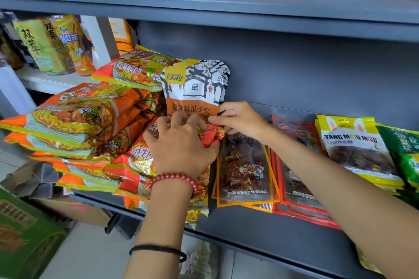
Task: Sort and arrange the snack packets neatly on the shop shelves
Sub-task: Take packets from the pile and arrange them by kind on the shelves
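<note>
So the seed packet [195, 86] stood upright at the back of the shelf [249, 229], leaning against the back panel, right beside the messy heap of noodle packets [74, 120]. The right hand [238, 118] had its lower right corner pinched between thumb and forefinger, with the other fingers curled in loosely behind. The left hand [181, 142] sat on top of the heap, fingers bent down over a crumpled red packet [212, 137] and thumb pressed against its side, fingertips right at the seed packet's bottom edge. That wrist had a red bead bracelet [172, 180] on it, and a thin black band [158, 250] further up the arm.

To the right, lying flat on the same shelf: orange-edged packets [244, 170], then red-edged packets [297, 179], then the yellow Tang Mou Mou packets [356, 142], then green packets [405, 149] at the edge of view. More bags lay on the upper shelf [226, 7]. Drink cartons [45, 45] stood at the back left, and a green box [22, 233] sat down on the floor.
</note>
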